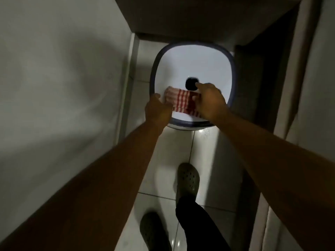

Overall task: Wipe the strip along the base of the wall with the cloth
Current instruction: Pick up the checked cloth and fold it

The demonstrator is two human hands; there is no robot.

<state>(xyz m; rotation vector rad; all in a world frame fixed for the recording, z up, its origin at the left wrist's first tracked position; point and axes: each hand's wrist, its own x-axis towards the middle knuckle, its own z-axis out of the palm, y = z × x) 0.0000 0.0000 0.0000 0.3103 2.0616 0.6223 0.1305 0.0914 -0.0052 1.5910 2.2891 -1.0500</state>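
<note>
1. The cloth (pixel 183 102), striped red and white, is stretched between the two hands above the inside of a white basin (pixel 192 69) with a dark blue rim.
2. The left hand (pixel 157 110) closes on the cloth's left end, at the basin's left rim; its fingers curl around the bunched fabric there.
3. The right hand (pixel 208 100) closes on the cloth's right end, over the middle of the basin, with the knuckles turned up toward the camera.
4. The cloth's lower edge hangs loose between the hands, over the near part of the basin's white interior.
5. A dark round plug (pixel 191 84) sits in the basin's floor, just beyond the right hand's fingertips and just above the cloth's upper edge.
6. The basin stands on the pale tiled floor (pixel 163 160), in a narrow corridor, near the far wall.
7. The strip along the base of the wall (pixel 126 84) is a pale skirting at the foot of the left wall (pixel 59 69), just left of the basin; the cloth is not touching it.
8. Both forearms are bare and reach forward from the bottom of the view.
9. Two dark perforated clogs show below: one (pixel 187 180) nearer the basin, with a dark trouser leg (pixel 197 227) above it, the other (pixel 154 230) at the lower edge.
10. A few wet spots (pixel 205 132) glint on the tile by the basin's near right corner.
11. The view is dim and slightly blurred.
</note>
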